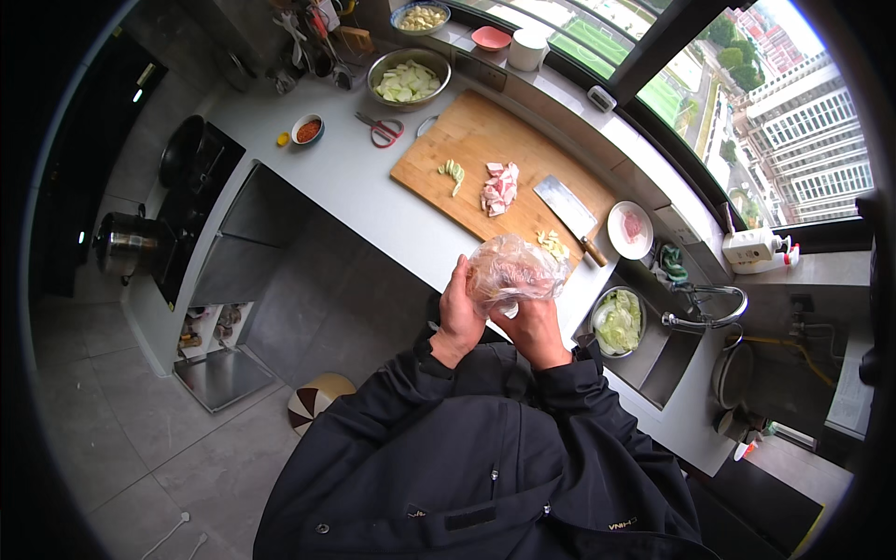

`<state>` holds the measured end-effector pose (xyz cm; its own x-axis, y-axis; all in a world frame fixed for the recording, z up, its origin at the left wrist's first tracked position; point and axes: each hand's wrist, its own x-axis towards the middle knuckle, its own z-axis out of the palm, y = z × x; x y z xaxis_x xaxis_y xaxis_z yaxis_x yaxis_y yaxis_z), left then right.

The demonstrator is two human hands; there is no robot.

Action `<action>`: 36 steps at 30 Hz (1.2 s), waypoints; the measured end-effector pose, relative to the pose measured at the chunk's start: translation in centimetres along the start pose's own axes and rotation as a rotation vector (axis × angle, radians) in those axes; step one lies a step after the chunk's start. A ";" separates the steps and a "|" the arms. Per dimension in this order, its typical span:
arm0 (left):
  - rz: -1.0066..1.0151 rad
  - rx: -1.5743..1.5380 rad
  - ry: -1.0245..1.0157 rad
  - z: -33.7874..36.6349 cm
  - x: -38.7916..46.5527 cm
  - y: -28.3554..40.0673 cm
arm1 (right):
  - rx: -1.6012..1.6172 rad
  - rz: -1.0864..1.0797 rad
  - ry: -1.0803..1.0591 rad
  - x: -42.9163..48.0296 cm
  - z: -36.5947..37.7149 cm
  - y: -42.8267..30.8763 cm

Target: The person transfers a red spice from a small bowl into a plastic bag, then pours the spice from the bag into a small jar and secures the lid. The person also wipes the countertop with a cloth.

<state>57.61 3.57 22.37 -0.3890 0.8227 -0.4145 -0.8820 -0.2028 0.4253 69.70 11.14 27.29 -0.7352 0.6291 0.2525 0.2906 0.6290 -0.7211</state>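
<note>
Both my left hand and my right hand hold a clear plastic bag with pinkish-brown contents, in front of my chest at the counter's edge. What is inside cannot be made out exactly. Behind the bag lies a wooden cutting board. On it are a pile of sliced raw meat, a few green slices, pale chopped pieces partly hidden by the bag, and a cleaver whose wooden handle passes over the board's edge.
Red-handled scissors, a bowl of red seasoning and a metal bowl of pale slices stand left of the board. To the right are a white plate with meat, a bowl of leafy greens and a sink with a faucet.
</note>
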 end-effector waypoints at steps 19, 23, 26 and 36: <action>-0.150 -0.104 -0.133 0.4 1.1 0.2 | 0.360 0.285 0.001 -0.2 -1.5 0.0; -0.218 -0.252 -0.200 -0.4 1.6 0.0 | 0.307 0.228 0.021 0.0 -2.0 -0.2; -0.241 -0.309 -0.200 -0.8 1.8 0.0 | 0.328 0.256 -0.002 -0.1 -2.4 -0.3; -0.303 -0.428 -0.320 0.0 1.1 0.7 | 0.269 0.274 0.040 -0.2 -3.4 -1.4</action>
<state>56.59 4.37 22.20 -0.0641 0.9823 -0.1763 -0.9952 -0.0759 -0.0614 71.48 11.67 30.46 -0.6266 0.7778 0.0483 0.2977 0.2962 -0.9076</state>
